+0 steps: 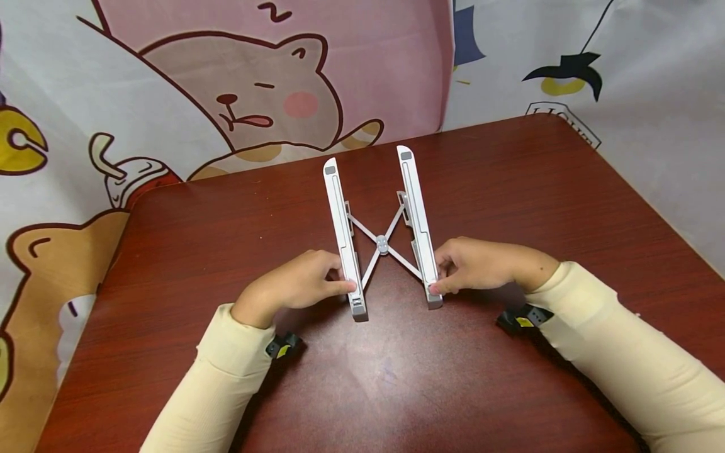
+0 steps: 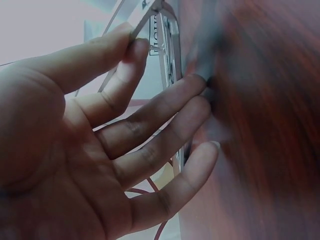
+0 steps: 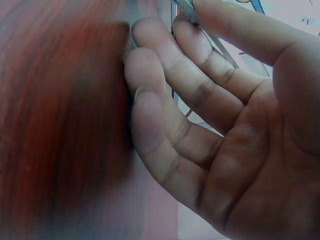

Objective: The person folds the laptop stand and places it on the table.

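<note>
A white folding laptop stand [image 1: 418,211] stands on the table, its two long arms spread apart and joined by thin crossed bars with a round grey pivot [image 1: 382,245]. My left hand [image 1: 303,280] pinches the near end of the left arm between thumb and index finger. On the other side, my right hand [image 1: 476,264] pinches the near end of the right arm the same way. In the left wrist view the other fingers [image 2: 165,135] reach loosely toward the tabletop. The right wrist view shows the thumb and index finger at the stand's edge, the remaining fingers [image 3: 150,120] curved beside the table.
A dark red wooden table [image 1: 385,390] lies under the stand. Behind it hangs a cartoon-printed cloth [image 1: 238,75] along the table's back and left edges. Small black wrist cameras [image 1: 285,345] are strapped under both cream sleeves [image 1: 221,377].
</note>
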`<action>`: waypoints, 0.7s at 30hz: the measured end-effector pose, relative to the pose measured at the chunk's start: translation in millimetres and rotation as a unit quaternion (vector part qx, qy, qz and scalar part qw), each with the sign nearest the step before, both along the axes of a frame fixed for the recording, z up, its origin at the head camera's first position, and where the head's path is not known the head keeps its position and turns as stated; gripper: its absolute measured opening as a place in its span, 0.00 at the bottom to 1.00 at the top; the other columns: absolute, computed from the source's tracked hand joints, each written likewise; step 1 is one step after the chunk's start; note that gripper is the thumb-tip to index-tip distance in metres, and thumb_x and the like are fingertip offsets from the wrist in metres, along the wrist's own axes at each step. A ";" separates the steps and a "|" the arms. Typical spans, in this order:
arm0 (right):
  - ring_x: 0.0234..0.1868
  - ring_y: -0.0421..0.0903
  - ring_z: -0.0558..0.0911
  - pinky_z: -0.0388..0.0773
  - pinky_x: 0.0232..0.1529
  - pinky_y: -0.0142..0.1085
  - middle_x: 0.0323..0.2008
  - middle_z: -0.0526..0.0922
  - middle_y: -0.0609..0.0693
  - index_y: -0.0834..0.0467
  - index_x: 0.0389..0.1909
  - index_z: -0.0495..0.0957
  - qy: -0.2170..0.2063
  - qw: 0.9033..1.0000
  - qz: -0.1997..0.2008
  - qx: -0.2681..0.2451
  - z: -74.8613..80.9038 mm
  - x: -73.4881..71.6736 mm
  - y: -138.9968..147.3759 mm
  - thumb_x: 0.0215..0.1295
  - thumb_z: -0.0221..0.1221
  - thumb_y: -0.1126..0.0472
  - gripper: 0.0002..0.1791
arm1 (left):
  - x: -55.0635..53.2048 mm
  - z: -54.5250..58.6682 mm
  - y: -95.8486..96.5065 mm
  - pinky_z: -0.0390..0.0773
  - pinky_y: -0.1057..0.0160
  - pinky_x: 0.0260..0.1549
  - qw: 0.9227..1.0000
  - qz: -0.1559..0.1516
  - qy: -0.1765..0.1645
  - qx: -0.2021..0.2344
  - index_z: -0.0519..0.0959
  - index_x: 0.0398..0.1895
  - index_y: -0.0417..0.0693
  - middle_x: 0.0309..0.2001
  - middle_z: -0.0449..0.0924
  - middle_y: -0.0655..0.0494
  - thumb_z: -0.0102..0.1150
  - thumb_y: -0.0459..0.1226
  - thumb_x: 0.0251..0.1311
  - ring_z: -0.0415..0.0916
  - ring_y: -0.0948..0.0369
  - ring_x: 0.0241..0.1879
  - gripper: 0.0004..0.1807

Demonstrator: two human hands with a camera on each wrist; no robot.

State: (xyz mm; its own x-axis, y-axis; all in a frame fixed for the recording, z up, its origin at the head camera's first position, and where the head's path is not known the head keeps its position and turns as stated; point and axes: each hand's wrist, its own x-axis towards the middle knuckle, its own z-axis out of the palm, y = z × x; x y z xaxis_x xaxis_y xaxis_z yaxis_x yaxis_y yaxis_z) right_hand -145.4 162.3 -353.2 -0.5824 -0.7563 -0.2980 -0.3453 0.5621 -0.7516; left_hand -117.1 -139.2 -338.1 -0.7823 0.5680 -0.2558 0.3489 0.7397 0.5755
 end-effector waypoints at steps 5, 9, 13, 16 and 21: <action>0.18 0.34 0.73 0.68 0.19 0.27 0.16 0.77 0.44 0.54 0.21 0.76 0.002 1.000 0.001 -0.001 0.2 0.7 -0.7 0.53 0.65 0.56 0.09 | 0.4 0.5 0.4 0.62 0.69 0.17 1.000 -0.007 0.002 0.007 0.75 0.20 0.53 0.18 0.74 0.61 0.60 0.46 0.57 0.59 0.69 0.16 0.12; 0.18 0.34 0.73 0.68 0.19 0.27 0.16 0.77 0.43 0.54 0.21 0.76 0.001 1.000 0.001 -0.003 -0.3 1.1 -1.1 0.53 0.65 0.56 0.09 | 0.5 0.6 1.2 0.62 0.69 0.17 1.000 -0.006 0.002 0.004 0.75 0.20 0.53 0.18 0.74 0.61 0.60 0.46 0.57 0.59 0.69 0.16 0.12; 0.19 0.34 0.73 0.68 0.19 0.27 0.17 0.77 0.43 0.54 0.21 0.76 0.000 1.000 0.000 -0.004 -1.0 1.2 -1.5 0.53 0.65 0.56 0.09 | 0.4 0.0 2.2 0.64 0.68 0.19 1.000 0.000 0.006 -0.008 0.76 0.21 0.55 0.19 0.76 0.63 0.60 0.48 0.56 0.61 0.69 0.17 0.11; 0.19 0.34 0.73 0.69 0.19 0.28 0.17 0.77 0.43 0.55 0.21 0.76 0.001 1.000 0.000 -0.004 -1.1 1.3 -1.7 0.53 0.65 0.56 0.09 | 0.2 -1.0 2.8 0.65 0.68 0.20 1.000 0.004 0.005 -0.014 0.76 0.22 0.56 0.19 0.78 0.62 0.60 0.49 0.56 0.62 0.69 0.17 0.11; 0.18 0.34 0.73 0.68 0.19 0.27 0.16 0.77 0.43 0.54 0.21 0.76 0.006 1.000 0.001 -0.003 -0.5 1.8 -2.3 0.53 0.65 0.56 0.09 | -0.2 -2.6 4.1 0.64 0.68 0.19 1.000 0.005 0.003 -0.010 0.76 0.22 0.56 0.20 0.79 0.60 0.60 0.49 0.56 0.61 0.68 0.17 0.11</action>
